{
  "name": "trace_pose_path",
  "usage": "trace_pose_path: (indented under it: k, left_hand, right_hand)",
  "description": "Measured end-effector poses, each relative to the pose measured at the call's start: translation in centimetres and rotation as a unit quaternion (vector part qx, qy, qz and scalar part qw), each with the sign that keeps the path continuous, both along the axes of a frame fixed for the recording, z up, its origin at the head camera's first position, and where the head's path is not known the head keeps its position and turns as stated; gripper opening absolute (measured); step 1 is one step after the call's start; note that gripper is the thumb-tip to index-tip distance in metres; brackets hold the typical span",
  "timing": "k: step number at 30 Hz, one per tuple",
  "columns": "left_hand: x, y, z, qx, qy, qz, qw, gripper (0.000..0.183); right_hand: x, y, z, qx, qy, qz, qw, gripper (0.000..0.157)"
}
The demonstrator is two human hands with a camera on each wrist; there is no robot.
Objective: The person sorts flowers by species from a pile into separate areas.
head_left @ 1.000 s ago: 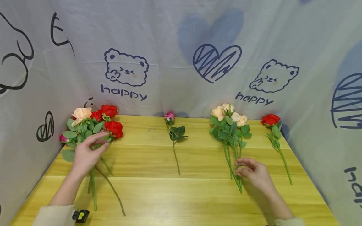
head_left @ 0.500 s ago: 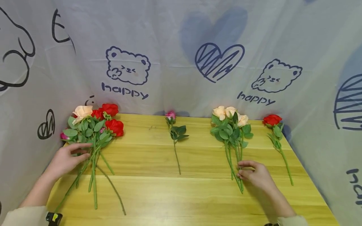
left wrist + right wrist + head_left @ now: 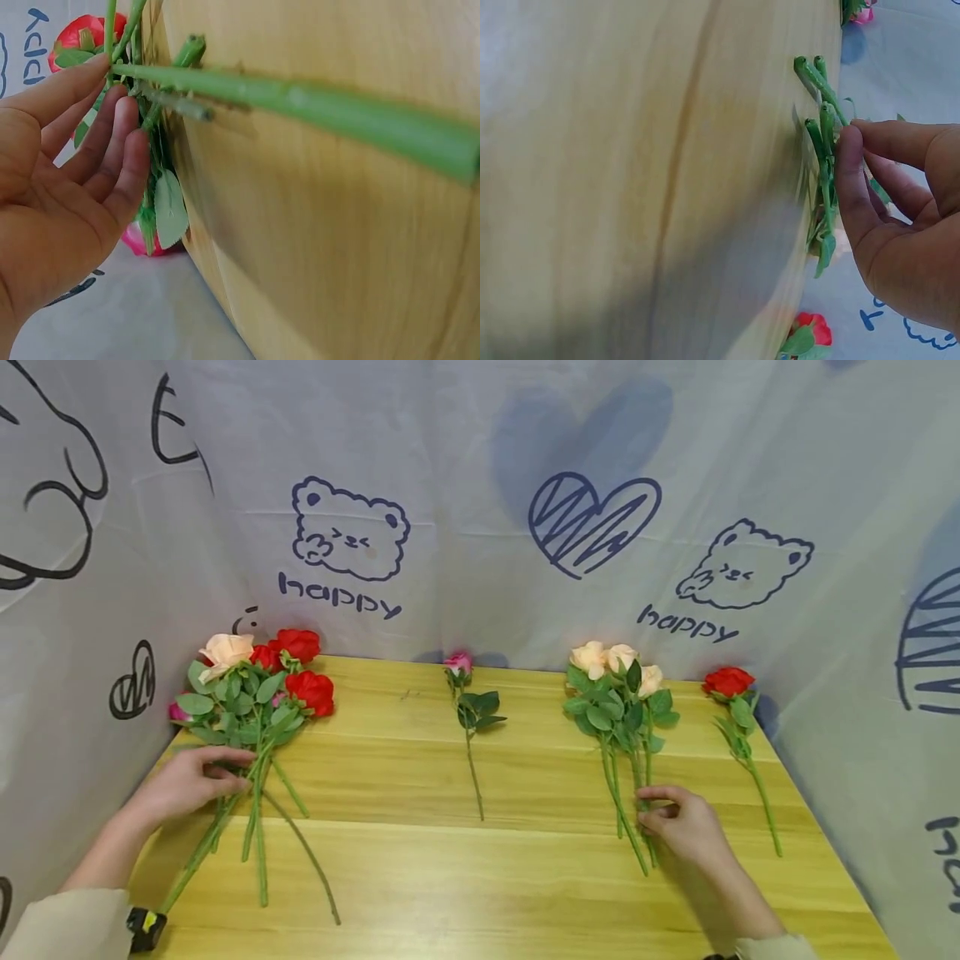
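At the left, my left hand [image 3: 197,783] is at the stems of a bunch of roses in red, peach and pink. Thumb and fingertips pinch a long green rose stem [image 3: 277,97], which slants down toward the wrist; the other fingers curl loosely. On the right side, my right hand [image 3: 688,828] holds a stem of the peach roses [image 3: 621,662] between thumb and index finger, low on the bunch. In the right wrist view, that pinched rose stem [image 3: 826,91] and several cut ends show beside the fingertips.
A single pink rose [image 3: 459,665] lies mid-table with its stem toward me. A single red rose [image 3: 727,682] lies beyond the right hand. White cloth [image 3: 480,527] with drawn bears and hearts encloses the wooden table [image 3: 450,893] at back and sides.
My left hand has drawn back from the leaves of the left bunch down to its stems, then shifted slightly right. The right hand has stayed at the peach rose stems.
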State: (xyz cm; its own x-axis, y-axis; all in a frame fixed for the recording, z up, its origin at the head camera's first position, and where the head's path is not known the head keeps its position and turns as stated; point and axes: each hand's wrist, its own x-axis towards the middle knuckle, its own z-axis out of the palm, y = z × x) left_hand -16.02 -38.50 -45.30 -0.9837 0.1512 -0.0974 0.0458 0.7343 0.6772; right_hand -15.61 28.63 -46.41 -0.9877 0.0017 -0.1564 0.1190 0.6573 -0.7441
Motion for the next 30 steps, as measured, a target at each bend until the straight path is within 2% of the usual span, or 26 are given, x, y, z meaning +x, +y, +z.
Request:
trace_pose_path:
  k: [6, 14, 19, 26, 30]
  left_hand:
    - [-0.1, 0.4, -0.3, 0.019, -0.008, 0.005, 0.9998, 0.049]
    - [-0.1, 0.7, -0.3, 0.067, -0.043, 0.023, 0.9965, 0.05]
    - [0.0, 0.8, -0.5, 0.077, -0.032, 0.024, 0.9962, 0.048]
    - [0.0, 1.1, -0.5, 0.068, -0.003, 0.021, 0.9974, 0.044]
    - [0.1, 1.2, -0.3, 0.074, -0.002, 0.022, 0.997, 0.043]
  right_hand:
    - [-0.1, 0.0, -0.2, 0.011, 0.0, 0.007, 1.0, 0.04]
    - [-0.3, 0.1, -0.7, -0.001, 0.008, 0.013, 1.0, 0.04]
    - [-0.2, 0.2, -0.8, -0.015, 0.007, -0.001, 1.0, 0.041]
    - [-0.3, 0.3, -0.8, -0.016, 0.002, -0.008, 1.0, 0.041]
    - [-0.3, 0.3, -0.9, -0.036, -0.008, -0.014, 0.999, 0.039]
